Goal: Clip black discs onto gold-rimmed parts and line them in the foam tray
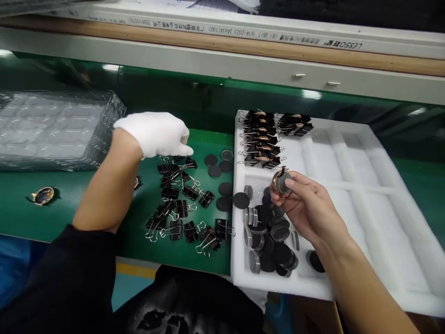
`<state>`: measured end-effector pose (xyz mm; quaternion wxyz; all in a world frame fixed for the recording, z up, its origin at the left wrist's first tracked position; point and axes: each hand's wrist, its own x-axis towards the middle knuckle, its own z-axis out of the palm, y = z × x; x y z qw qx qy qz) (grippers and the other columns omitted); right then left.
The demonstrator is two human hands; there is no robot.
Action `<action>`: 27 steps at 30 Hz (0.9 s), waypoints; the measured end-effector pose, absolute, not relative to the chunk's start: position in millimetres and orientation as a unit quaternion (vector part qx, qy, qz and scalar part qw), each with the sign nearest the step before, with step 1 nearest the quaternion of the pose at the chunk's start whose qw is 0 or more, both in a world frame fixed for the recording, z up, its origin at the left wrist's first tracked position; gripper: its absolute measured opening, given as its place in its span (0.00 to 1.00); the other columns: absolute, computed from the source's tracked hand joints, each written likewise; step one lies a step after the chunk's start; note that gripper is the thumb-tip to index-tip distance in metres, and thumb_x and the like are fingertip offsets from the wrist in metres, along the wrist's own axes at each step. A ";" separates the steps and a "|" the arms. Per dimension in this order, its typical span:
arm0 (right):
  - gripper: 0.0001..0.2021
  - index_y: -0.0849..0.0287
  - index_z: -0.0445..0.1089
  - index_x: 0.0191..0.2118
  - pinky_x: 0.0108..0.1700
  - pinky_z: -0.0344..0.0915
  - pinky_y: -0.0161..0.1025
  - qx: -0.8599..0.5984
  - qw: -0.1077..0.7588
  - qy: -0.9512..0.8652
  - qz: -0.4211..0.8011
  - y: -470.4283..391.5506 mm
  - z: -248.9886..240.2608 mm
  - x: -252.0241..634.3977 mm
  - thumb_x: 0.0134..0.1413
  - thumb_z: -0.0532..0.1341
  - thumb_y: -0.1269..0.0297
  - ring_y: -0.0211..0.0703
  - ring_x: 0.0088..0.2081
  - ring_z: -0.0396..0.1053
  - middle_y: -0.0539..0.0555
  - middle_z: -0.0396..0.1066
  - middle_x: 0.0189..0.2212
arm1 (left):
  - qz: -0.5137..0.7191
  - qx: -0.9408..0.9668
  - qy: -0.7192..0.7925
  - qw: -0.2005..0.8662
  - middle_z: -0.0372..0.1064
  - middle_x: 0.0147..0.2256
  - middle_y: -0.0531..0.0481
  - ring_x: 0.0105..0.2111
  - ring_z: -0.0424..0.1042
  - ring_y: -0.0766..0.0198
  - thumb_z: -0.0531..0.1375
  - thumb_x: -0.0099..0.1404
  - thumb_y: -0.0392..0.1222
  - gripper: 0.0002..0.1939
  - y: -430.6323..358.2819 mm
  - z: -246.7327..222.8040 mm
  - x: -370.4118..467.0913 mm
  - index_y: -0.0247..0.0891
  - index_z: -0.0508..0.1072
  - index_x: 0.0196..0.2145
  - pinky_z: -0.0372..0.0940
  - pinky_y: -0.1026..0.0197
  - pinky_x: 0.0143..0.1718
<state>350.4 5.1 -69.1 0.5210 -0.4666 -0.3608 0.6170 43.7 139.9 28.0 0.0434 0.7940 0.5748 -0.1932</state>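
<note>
My left hand (156, 134), in a white glove, is over the upper end of a pile of black binder clips (170, 192); its fingers are bent together and what they hold, if anything, is hidden. My bare right hand (302, 199) pinches a round grey disc with a gold-coloured rim (282, 182), a small dark piece at its top. Below that hand, many black and clear-edged discs (273, 241) lie in the near left compartment of a white foam tray (375, 190). Clipped gold-rimmed pieces (262, 139) stand in rows at the tray's far left.
Stacked clear plastic trays (52, 130) stand at the left. A gold-rimmed piece (44, 196) lies on the green table (139, 241). Loose black discs (225, 203) sit beside the foam tray. A pale ledge (208, 55) crosses behind.
</note>
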 end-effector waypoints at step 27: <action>0.09 0.54 0.77 0.43 0.36 0.79 0.40 -0.424 0.431 -0.564 0.563 -2.1 -78.7 343.1 0.59 0.72 0.58 0.42 0.35 0.81 0.62 0.67 0.67 | 0.100 0.934 0.312 0.145 0.72 0.26 0.52 0.25 0.64 0.65 0.51 0.74 0.48 0.21 111.7 -4.6 107.5 0.39 0.78 0.31 0.54 0.60 0.30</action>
